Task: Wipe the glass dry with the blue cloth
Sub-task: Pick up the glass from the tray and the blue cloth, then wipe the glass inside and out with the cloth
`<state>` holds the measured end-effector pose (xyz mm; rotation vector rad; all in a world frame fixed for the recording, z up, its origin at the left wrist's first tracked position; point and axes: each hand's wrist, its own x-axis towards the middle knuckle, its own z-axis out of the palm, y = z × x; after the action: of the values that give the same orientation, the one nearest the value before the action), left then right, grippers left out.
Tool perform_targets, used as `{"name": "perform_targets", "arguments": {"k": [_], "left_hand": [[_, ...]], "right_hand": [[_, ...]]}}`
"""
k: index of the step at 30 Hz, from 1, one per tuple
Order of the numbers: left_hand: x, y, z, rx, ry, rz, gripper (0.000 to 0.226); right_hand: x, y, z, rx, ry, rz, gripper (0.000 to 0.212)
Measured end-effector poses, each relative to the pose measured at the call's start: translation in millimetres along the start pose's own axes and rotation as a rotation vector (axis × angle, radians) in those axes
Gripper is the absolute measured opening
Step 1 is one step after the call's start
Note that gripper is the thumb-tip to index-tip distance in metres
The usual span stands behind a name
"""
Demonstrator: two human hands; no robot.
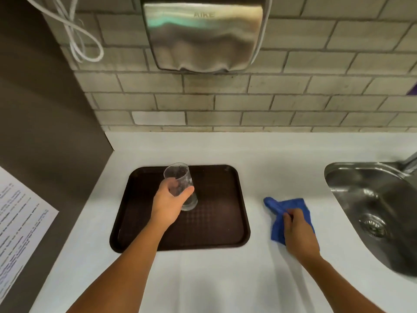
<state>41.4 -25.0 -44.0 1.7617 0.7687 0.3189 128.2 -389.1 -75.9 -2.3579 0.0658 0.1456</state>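
Observation:
A clear drinking glass with water drops on it stands on or just above a dark brown tray, tilted slightly toward the wall. My left hand is wrapped around its lower half. To the right of the tray, a crumpled blue cloth lies on the white counter. My right hand rests on top of it, fingers pinching its folds. The two hands are well apart.
A steel sink is set into the counter at the right, with a tap at its far edge. A steel hand dryer hangs on the tiled wall above the tray. A dark panel with a printed sheet stands at the left.

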Motion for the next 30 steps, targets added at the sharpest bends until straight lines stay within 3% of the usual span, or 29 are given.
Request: {"name": "perform_targets", "arguments": {"k": [3,6,8,11,13,15,17,21,23,28,30], "left_hand": [[-2.1,12.3,-12.0,-0.219,-0.062,-0.043,0.042],[-14.8,25.5,-25.3,-0.474,-0.246,-0.141,0.052],[-24.5,35.9,-27.1,-0.562,-0.330,-0.145,0.050],[-39.2,48.5,-20.1,-0.682,-0.339,-0.146,0.055],[-46.5,52.4,-16.3,-0.712,-0.344,-0.135,0.045],[-49.5,53.1,-17.4,-0.682,-0.359,-0.112,0.027],[-49.3,53.2,-19.9,-0.609,-0.361,-0.089,0.024],[-47.1,58.3,-18.5,-0.525,-0.304,-0.080,0.031],[-48.3,60.8,-16.6,-0.560,-0.289,-0.100,0.039],[-48.2,60.0,-16.8,-0.608,-0.256,-0.096,0.065],[-48.0,59.9,-16.2,-0.620,-0.250,-0.110,0.061]], "right_hand": [[-6.6,-25.4,-7.7,0.313,-0.048,-0.009,0.026],[-22.8,-80.0,-9.2,0.691,-0.181,0.012,0.034],[-39.5,-122.2,-6.3,0.769,-0.249,-0.099,0.030],[-65.6,-176.0,5.5,0.621,-0.319,-0.473,0.020],[-77.3,-196.9,20.1,0.443,-0.398,-0.673,0.012],[-81.7,-207.7,36.5,0.278,-0.432,-0.822,0.013],[-81.2,-214.9,46.3,0.228,-0.372,-0.877,0.018],[-71.4,-214.4,56.2,0.398,-0.359,-0.762,0.050],[-70.7,-213.3,62.9,0.523,-0.379,-0.621,0.059],[-63.4,-226.6,70.1,0.886,-0.485,-0.019,0.038],[-68.7,-230.5,70.0,0.829,-0.492,-0.038,0.034]]}}
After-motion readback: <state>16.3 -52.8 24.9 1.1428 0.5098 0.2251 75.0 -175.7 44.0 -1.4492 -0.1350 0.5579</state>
